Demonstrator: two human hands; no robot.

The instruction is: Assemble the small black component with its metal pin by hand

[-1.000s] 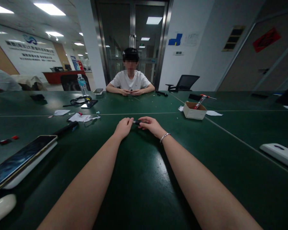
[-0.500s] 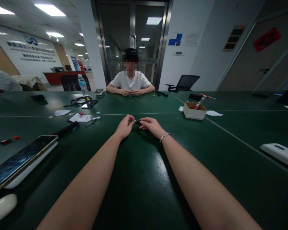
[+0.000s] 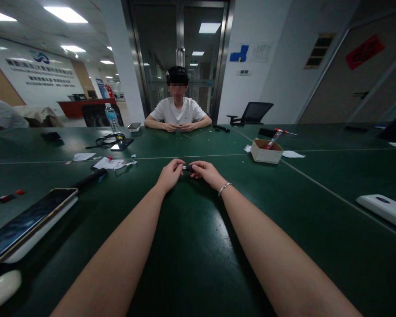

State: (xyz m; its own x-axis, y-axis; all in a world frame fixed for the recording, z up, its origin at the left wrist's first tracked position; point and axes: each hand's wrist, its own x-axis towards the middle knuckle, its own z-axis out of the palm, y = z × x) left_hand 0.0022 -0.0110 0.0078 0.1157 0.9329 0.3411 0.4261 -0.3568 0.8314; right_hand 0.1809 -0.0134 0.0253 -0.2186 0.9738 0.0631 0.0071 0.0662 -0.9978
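Observation:
Between my two hands, just above the green table point(image 3: 185, 246), is a small black object with a light silvery end point(image 3: 188, 168). Its exact kind is too small to make out. My left hand point(image 3: 170, 175) is closed in a pinch at the silvery end. Thumb and fingers of my right hand point(image 3: 207, 172) grip the black body from the other side. The fingers cover part of the object. A metal bracelet point(image 3: 225, 188) circles my right wrist.
At left lie a phone on a white block point(image 3: 29, 220), a white rounded thing point(image 3: 3, 288) and paper scraps point(image 3: 108, 163). A cardboard box point(image 3: 266, 154) holding a red-handled tool stands right of centre. A white device point(image 3: 384, 207) lies far right. Across the table sits a person point(image 3: 178, 112).
The view has shifted very slightly. A little more of the object's silvery end shows between my hands, which otherwise keep nearly the same pose.

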